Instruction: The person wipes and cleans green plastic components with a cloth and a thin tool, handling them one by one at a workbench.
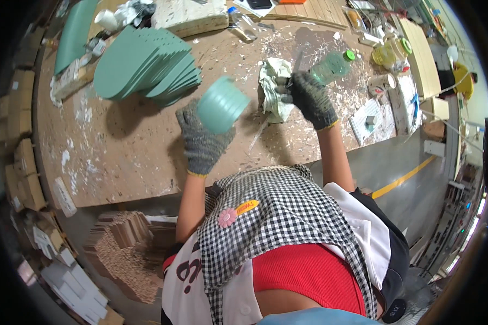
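My left hand (206,135), in a grey knit glove, grips a rounded pale-green piece (222,105) with faint ridges, held above the workbench; motion blurs it slightly. My right hand (312,100), gloved the same way, is closed around a thin grey blade-like tool (299,60) pointing away from me; its handle is hidden in the glove. Right beside those fingers lies a crumpled pale cloth (275,89). Several green round-ended panels (141,65) are stacked in a fan beyond my left hand.
The brown workbench (146,162) is strewn with white flakes. A green-capped bottle (331,66) lies past my right hand, near a yellowish jar (390,53) and a paper cup (381,84). A clear bottle (244,24) and a whitish block (190,16) are at the back.
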Demonstrator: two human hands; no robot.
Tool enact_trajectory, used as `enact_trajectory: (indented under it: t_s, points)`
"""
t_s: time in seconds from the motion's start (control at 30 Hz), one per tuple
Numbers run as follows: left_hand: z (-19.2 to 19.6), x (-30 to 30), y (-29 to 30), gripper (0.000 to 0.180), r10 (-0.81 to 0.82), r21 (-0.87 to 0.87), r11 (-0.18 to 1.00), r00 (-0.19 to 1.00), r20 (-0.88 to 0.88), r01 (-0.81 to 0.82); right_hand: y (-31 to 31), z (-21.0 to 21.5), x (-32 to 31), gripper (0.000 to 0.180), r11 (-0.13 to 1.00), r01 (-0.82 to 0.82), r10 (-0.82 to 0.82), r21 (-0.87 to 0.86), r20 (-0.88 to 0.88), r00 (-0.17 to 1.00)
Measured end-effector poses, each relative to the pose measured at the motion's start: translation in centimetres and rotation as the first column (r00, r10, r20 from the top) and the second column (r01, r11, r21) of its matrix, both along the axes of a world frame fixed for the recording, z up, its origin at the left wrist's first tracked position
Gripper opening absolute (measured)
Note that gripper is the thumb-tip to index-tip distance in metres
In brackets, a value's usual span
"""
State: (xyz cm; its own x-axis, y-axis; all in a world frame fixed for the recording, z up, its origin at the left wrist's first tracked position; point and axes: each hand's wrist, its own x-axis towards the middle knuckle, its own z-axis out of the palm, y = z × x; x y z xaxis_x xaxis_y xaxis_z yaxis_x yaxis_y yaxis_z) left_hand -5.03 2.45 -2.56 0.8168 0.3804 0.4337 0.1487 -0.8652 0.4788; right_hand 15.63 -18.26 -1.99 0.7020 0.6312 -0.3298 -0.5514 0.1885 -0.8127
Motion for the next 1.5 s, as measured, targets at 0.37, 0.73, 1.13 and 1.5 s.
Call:
enact_trajectory:
  t_s: [0.37, 0.73, 1.13, 1.5]
  points:
    - [0.8, -2.8, -1.1, 0.103, 0.006, -0.079, 0.996, 0.932, -0.363, -0.037, 0.2, -3.0, -7.0, 0.037, 0.952, -0.197, 0.268, -0.236, 0.321, 0.908]
    - [2.0, -0.9, 0.0, 0.117, -0.055, 0.034, 0.996, 0.835, -0.548, 0.088, 3.9, -5.0, -3.9, 0.031, 0.937, 0.058, 0.048, -0.346, 0.289, 0.956]
    - [2.1, -0.1, 0.2, 0.104, 0.032, 0.203, 0.976, 0.87, -0.492, 0.08, 8.2, -6.7, -3.2, 0.026, 0.97, -0.063, 0.153, -0.233, 0.391, 0.907]
    - [2.7, 0.1, -1.3, 0.104, 0.069, 0.262, 0.961, 0.841, -0.537, 0.088, 2.8, -8.4, -6.5, 0.045, 0.974, -0.015, 0.212, -0.227, 0.881, 0.423]
